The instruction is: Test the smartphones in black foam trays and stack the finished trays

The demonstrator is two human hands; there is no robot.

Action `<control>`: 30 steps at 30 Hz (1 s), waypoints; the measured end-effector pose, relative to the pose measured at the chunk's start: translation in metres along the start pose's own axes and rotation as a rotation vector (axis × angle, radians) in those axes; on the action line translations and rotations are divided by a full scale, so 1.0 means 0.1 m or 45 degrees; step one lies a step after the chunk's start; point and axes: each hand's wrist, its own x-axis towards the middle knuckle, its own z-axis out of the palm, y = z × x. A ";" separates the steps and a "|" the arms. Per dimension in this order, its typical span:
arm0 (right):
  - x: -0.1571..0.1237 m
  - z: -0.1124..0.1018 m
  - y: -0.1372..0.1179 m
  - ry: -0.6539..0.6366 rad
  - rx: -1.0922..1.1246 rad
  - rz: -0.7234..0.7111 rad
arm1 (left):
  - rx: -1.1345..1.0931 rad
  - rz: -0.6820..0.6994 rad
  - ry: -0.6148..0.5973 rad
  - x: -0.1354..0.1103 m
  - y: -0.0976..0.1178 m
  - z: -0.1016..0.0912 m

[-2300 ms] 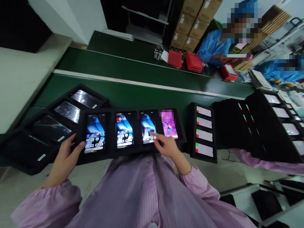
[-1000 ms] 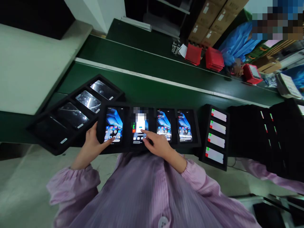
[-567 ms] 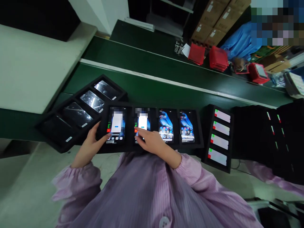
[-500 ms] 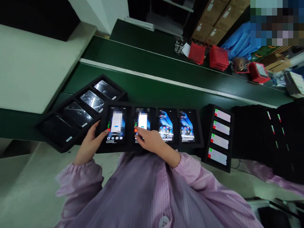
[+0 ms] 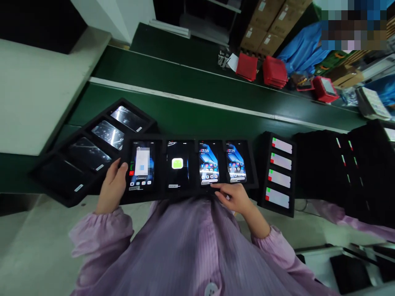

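Note:
A black foam tray holds several phones in a row in front of me. The leftmost phone shows a white pop-up. Beside it, a phone has a dark screen with a green-and-white icon. Two more, a third phone and the rightmost phone, show a blue home screen reading 17:14. My left hand grips the tray's left edge, thumb on the rim. My right hand holds nothing; its index finger is stretched out at the third phone's bottom edge, other fingers loosely bent.
Another tray of dark-screened phones lies angled at the left. To the right are a tray of phones with white screens and more black trays. Red trays, a blue plastic sheet and cardboard boxes stand farther back.
My right hand has moved right, from the second phone to the third. The second phone's pop-up has given way to the green icon. My left thumb has drawn back from the first phone.

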 end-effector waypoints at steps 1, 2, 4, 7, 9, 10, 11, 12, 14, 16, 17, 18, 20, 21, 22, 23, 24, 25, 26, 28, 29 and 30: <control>-0.03 0.00 0.01 -0.015 -0.019 0.011 | -0.009 -0.075 0.019 -0.04 0.08 -0.01; -0.03 0.01 0.01 -0.031 -0.043 0.031 | -0.010 -0.125 0.033 -0.08 0.16 -0.02; 0.01 0.05 0.00 -0.031 -0.095 0.098 | 0.018 -0.137 0.047 -0.13 0.27 -0.03; 0.10 0.10 0.00 0.045 -0.133 0.232 | 0.073 -0.082 0.082 -0.14 0.27 -0.01; 0.14 0.11 0.01 0.099 -0.129 0.291 | 0.099 -0.009 0.119 -0.11 0.20 0.02; 0.15 0.12 0.01 0.111 -0.122 0.303 | 0.112 0.030 0.134 -0.10 0.16 0.03; 0.16 0.12 0.01 0.119 -0.112 0.304 | 0.126 0.058 0.142 -0.09 0.13 0.04; 0.16 0.12 0.01 0.127 -0.100 0.297 | 0.139 0.067 0.145 -0.08 0.11 0.05; 0.16 0.12 -0.01 0.136 -0.067 0.266 | 0.153 0.039 0.147 -0.07 0.10 0.05; 0.18 0.13 -0.03 0.140 -0.046 0.241 | 0.141 0.013 0.138 -0.08 0.11 0.04; 0.20 0.14 -0.04 0.136 -0.046 0.236 | 0.131 0.013 0.136 -0.09 0.13 0.03; 0.23 0.15 -0.06 0.126 -0.054 0.233 | 0.124 0.017 0.131 -0.09 0.16 0.03; 0.30 0.17 -0.10 0.091 -0.086 0.234 | 0.130 -0.004 0.107 -0.12 0.23 0.01; 0.35 0.18 -0.12 0.070 -0.106 0.237 | 0.142 -0.030 0.095 -0.13 0.27 0.01; 0.39 0.20 -0.13 0.049 -0.125 0.241 | 0.151 -0.054 0.085 -0.15 0.31 0.00; 0.44 0.22 -0.15 0.030 -0.141 0.245 | 0.157 -0.068 0.079 -0.16 0.35 0.00; 0.48 0.23 -0.16 0.015 -0.155 0.247 | 0.157 -0.072 0.078 -0.18 0.38 0.00; 0.51 0.24 -0.17 0.003 -0.167 0.246 | 0.153 -0.069 0.081 -0.19 0.41 0.00; 0.53 0.24 -0.17 -0.003 -0.172 0.241 | 0.150 -0.064 0.079 -0.20 0.43 0.00; 0.52 0.23 -0.15 0.017 -0.155 0.233 | 0.160 -0.066 0.065 -0.21 0.45 0.00; 0.49 0.20 -0.11 0.051 -0.133 0.236 | 0.172 -0.070 0.057 -0.21 0.45 0.00; 0.43 0.16 -0.07 0.099 -0.108 0.244 | 0.183 -0.067 0.051 -0.21 0.45 0.00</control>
